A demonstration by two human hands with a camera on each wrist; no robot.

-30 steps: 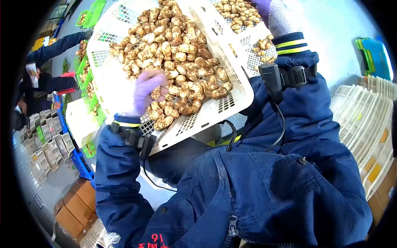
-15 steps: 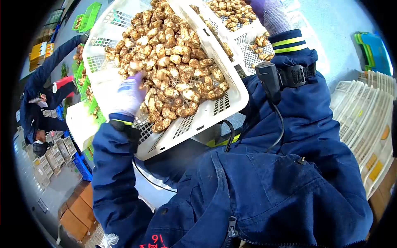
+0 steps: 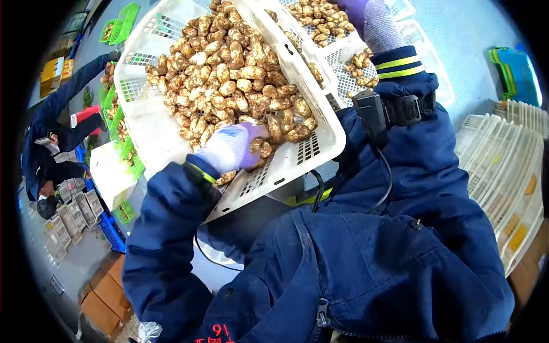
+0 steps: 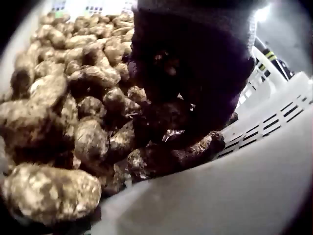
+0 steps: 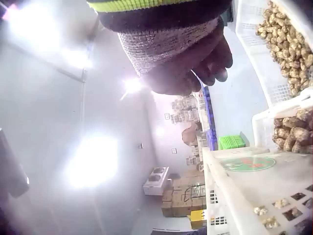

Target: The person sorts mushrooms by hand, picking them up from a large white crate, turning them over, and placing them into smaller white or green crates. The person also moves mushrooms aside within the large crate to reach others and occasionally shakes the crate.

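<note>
A white slotted crate (image 3: 154, 140) holds a large heap of muddy brown-and-cream, tuber-like pieces (image 3: 223, 74). At the near edge of the heap is my left hand (image 3: 226, 150), in a purple-and-white glove. Its thumb and fingers curl round a few pieces (image 3: 260, 148). The left wrist view has the dark hand (image 4: 190, 73) low over pieces by the crate wall (image 4: 254, 152). My gloved right hand (image 3: 355, 10) is at the top edge of the head view, over another crate. In the right wrist view its fingers (image 5: 215, 68) hang loosely bent, with nothing visible in them.
The other white crate (image 3: 334, 54) carries smaller groups of pieces. Nested white crates (image 3: 503, 177) stand on the right, blue and green bins (image 3: 517, 74) beyond. Green baskets (image 3: 123, 26) line the left, near a person (image 3: 43, 137) in dark clothes. Cardboard boxes (image 3: 106, 297) stand lower left.
My left hand has moved from the heap's left side toward the near right edge and curled round pieces there. The right hand stays near the top edge. The person at left has shifted.
</note>
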